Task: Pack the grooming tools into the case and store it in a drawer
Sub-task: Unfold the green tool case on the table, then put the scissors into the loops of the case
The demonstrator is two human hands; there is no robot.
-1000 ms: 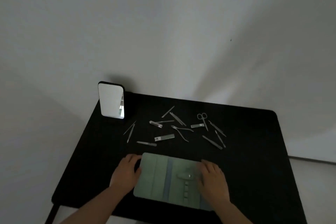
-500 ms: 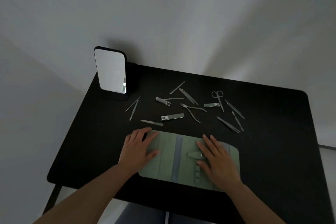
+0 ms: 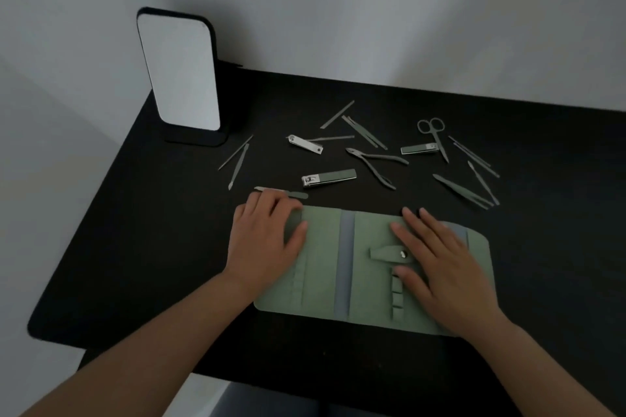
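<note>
A green grooming case (image 3: pixel 342 267) lies unfolded flat on the black table (image 3: pixel 142 247), with a strap and snap (image 3: pixel 389 252) near its middle. My left hand (image 3: pixel 266 237) rests palm down on the case's left edge. My right hand (image 3: pixel 440 261) lies flat, fingers spread, on its right half. Beyond the case lie several loose tools: a large nail clipper (image 3: pixel 328 177), a small silver clipper (image 3: pixel 305 144), cuticle nippers (image 3: pixel 376 162), scissors (image 3: pixel 435 137), a third clipper (image 3: pixel 419 148), tweezers (image 3: pixel 462 191) and thin files. One file (image 3: pixel 298 194) touches my left fingertips.
A standing mirror (image 3: pixel 179 68) in a black frame is at the table's back left corner. White walls rise behind and to the left of the table. The table's front edge runs just below my forearms.
The camera has tilted down and closer to the table. My left hand has shifted up to the case's top left corner; my right hand stays flat on the case.
</note>
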